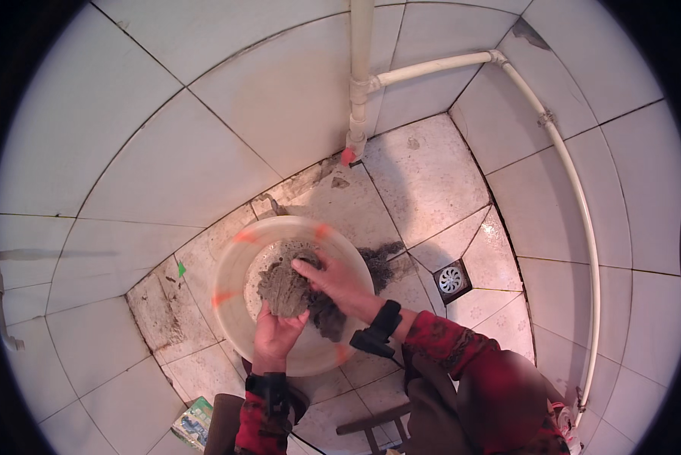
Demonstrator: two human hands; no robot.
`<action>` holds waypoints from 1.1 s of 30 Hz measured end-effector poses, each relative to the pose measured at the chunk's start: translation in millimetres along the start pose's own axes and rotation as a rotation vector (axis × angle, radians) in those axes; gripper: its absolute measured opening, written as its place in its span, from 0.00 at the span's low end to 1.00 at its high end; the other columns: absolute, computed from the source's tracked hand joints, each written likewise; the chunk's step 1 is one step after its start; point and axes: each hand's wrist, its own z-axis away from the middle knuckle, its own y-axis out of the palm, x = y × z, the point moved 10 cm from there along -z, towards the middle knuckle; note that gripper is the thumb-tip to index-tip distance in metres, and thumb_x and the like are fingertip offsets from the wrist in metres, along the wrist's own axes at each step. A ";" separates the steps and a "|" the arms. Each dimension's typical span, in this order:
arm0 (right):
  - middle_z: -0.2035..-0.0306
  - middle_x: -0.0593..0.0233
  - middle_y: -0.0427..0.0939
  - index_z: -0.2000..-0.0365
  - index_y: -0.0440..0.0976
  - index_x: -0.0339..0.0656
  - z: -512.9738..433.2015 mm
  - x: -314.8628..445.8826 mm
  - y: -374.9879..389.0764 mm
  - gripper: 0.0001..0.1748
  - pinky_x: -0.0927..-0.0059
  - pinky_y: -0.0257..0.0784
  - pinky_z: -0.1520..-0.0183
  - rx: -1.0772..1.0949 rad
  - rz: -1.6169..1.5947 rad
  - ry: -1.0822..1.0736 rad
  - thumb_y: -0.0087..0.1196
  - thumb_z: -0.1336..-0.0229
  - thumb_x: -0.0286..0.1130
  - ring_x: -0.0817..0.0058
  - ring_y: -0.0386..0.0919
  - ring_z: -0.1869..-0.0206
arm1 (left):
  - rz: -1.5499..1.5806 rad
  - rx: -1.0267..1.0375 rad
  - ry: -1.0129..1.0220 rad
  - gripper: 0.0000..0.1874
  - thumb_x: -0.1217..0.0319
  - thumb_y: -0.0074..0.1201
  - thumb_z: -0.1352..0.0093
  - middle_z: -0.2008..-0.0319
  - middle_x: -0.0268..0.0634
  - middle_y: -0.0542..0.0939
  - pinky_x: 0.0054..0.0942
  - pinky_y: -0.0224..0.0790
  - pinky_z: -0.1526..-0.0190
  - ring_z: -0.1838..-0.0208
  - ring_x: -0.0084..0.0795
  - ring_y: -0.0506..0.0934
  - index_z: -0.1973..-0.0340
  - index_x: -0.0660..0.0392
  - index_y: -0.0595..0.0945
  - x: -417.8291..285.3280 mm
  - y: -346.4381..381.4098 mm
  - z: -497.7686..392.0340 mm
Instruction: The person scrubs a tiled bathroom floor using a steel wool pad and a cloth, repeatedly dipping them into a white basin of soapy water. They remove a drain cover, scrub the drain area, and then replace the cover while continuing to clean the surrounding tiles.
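Observation:
A grey-brown wet cloth item (283,291) is bunched over a pale plastic basin (231,324) with orange marks on its rim. My left hand (276,335) supports its lower edge from below, with the fingers mostly hidden under the fabric. My right hand (336,280) grips the upper right part, thumb pointing left across it. A darker fold (326,319) hangs beneath my right wrist inside the basin. Cloudy, frothy water (255,267) shows around the cloth. Both wrists wear black straps.
Beyond the basin's right side lies a dark grey mass (383,259) on the tiled floor. A metal floor drain (450,280) sits farther right. White pipes (570,165) run along the walls, with a red fitting (347,156) low down. A green box (195,424) and wooden stool (374,424) are near me.

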 end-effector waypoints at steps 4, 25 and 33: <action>0.50 0.66 0.74 0.47 0.70 0.38 -4.8 -38.9 22.8 0.28 0.75 0.69 0.47 0.125 -0.518 0.210 0.59 0.40 0.47 0.78 0.72 0.49 | -0.009 0.047 -0.050 0.24 0.52 0.32 0.24 0.40 0.35 0.74 0.44 0.67 0.42 0.39 0.37 0.72 0.39 0.50 0.71 25.9 17.3 3.3; 0.64 0.37 0.76 0.64 0.68 0.29 -32.0 -59.5 29.8 0.11 0.48 0.71 0.55 0.221 1.017 -0.544 0.45 0.42 0.29 0.42 0.75 0.59 | -1.950 -0.139 0.297 0.18 0.61 0.64 0.42 0.75 0.50 0.82 0.39 0.74 0.64 0.69 0.45 0.82 0.63 0.61 0.82 11.8 -1.5 -7.3; 0.65 0.40 0.78 0.62 0.69 0.29 -29.1 -69.9 27.9 0.12 0.52 0.74 0.55 0.224 1.226 -0.382 0.46 0.47 0.25 0.47 0.78 0.58 | -2.238 -0.289 0.415 0.22 0.57 0.64 0.44 0.73 0.52 0.82 0.47 0.73 0.66 0.67 0.54 0.81 0.65 0.63 0.81 14.6 -2.6 -0.7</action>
